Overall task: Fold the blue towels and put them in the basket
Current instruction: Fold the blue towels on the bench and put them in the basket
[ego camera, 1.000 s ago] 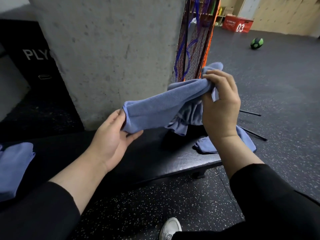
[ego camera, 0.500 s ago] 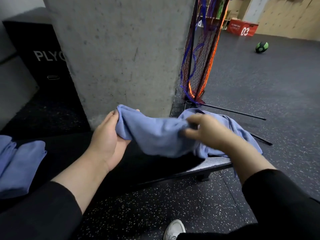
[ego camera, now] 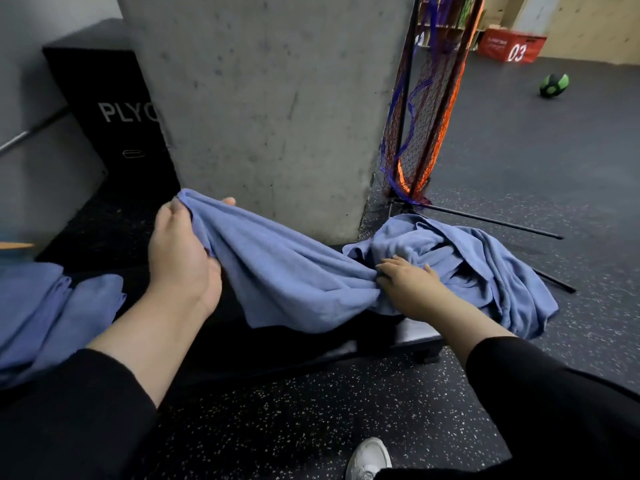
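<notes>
Blue towel (ego camera: 284, 282) hangs stretched between both hands above a low black bench (ego camera: 414, 336), sagging in the middle with its lower edge draped onto the bench top. The left hand (ego camera: 181, 258) grips one end, fingers curled over the bunched corner and thumb underneath, held up in front of a grey concrete pillar (ego camera: 270, 98). The right hand (ego camera: 407, 282) clutches the other end low down, its fingers closed into the gathered cloth where that end meets a crumpled heap of more blue towels (ego camera: 485, 268). That heap sits on the right end of the bench and spills over its edge toward the dark speckled floor (ego camera: 519, 161).

At the far left, folded blue towels (ego camera: 52, 317) lie in a loose stack on the same bench, partly behind the black left sleeve (ego camera: 69, 417). A black box (ego camera: 110, 112) with white lettering stands behind them beside the pillar. To the right of the pillar stands a netted frame (ego camera: 422, 126) in red, orange and purple, with thin black legs spreading across the floor. Farther off are a red box (ego camera: 509, 45) marked 03 and a green ball (ego camera: 554, 85). A white shoe (ego camera: 369, 459) shows at the bottom edge. No basket can be made out.
</notes>
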Action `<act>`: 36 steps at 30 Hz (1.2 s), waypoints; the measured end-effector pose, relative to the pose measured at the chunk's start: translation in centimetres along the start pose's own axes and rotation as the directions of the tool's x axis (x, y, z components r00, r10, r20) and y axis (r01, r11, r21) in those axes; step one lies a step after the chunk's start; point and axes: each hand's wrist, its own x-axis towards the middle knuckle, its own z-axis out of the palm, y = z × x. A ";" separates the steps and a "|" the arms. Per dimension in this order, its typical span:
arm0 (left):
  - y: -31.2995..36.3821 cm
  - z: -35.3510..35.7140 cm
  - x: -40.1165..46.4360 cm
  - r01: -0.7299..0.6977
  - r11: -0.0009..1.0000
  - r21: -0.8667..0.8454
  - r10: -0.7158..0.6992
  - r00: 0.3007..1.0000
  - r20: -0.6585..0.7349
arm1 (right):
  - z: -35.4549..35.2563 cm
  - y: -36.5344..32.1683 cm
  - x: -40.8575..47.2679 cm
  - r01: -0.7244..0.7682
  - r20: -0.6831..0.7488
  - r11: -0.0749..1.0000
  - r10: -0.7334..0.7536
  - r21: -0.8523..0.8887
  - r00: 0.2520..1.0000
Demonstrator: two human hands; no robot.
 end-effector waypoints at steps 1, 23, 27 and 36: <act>0.4 -0.4 0.5 -0.042 0.999 0.000 0.042 0.999 -0.006 | -0.2 0.0 0.1 0.009 -0.083 1.000 -0.010 -0.006 0.997; 2.5 -4.3 0.4 -0.008 0.896 0.443 -0.036 0.995 0.089 | -1.3 0.6 3.3 -0.125 -0.088 0.985 0.115 -0.115 0.989; 1.5 -4.2 1.0 -0.221 0.574 0.789 0.028 0.968 0.251 | -0.3 2.0 3.6 -0.077 -0.245 0.995 0.092 0.068 0.965; -2.7 -5.5 0.7 -0.441 -0.514 0.736 -0.559 0.823 0.102 | -2.6 4.2 2.7 -0.076 -0.451 0.972 0.171 0.220 0.876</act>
